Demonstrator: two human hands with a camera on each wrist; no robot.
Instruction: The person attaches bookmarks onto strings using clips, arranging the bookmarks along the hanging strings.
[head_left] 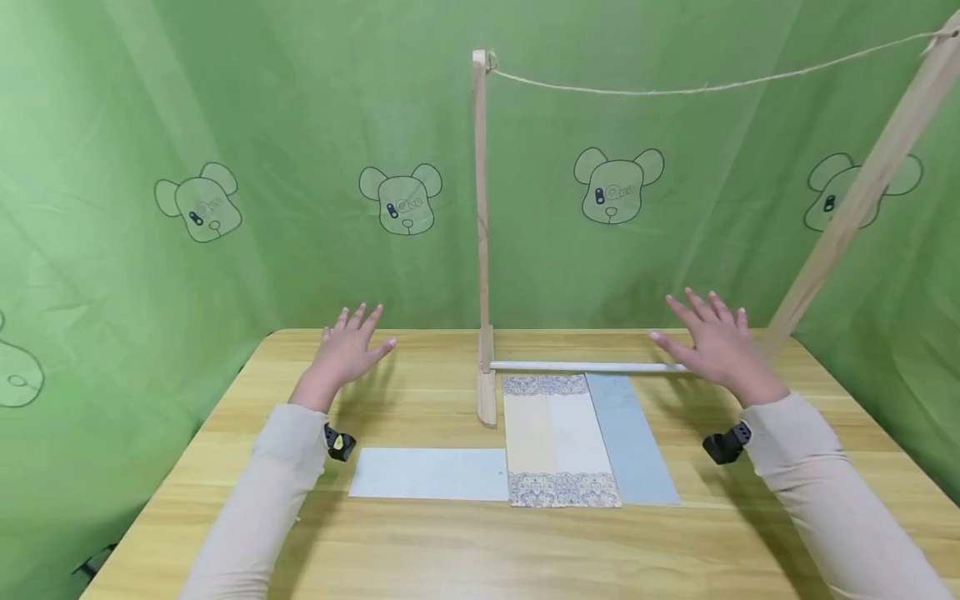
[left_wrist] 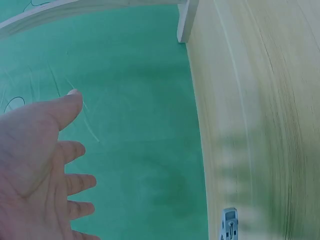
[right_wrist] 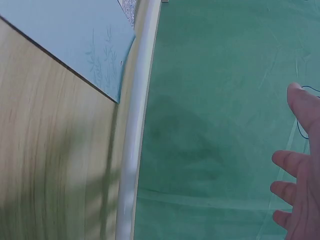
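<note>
My left hand (head_left: 347, 350) is held over the back left of the table with its fingers spread and nothing in it. Beyond its fingers in the left wrist view, a small grey clip (left_wrist: 230, 223) lies on the wood; in the head view the hand hides it. My right hand (head_left: 716, 342) hovers at the right near a white bar (head_left: 585, 366), also with spread fingers and holding nothing. Between the hands lie paper sheets: a pale blue strip (head_left: 431, 473), a cream and white sheet with blue lace-like bands (head_left: 558, 437) and a blue sheet (head_left: 637, 442).
A wooden post (head_left: 482, 208) stands mid-table, and a second post (head_left: 862, 192) leans at the right. A sagging string (head_left: 645, 92) joins their tops. Green cloth (head_left: 300, 108) with bear-head drawings hangs behind the wooden table (head_left: 420, 550). Each wrist wears a small black camera (head_left: 341, 443).
</note>
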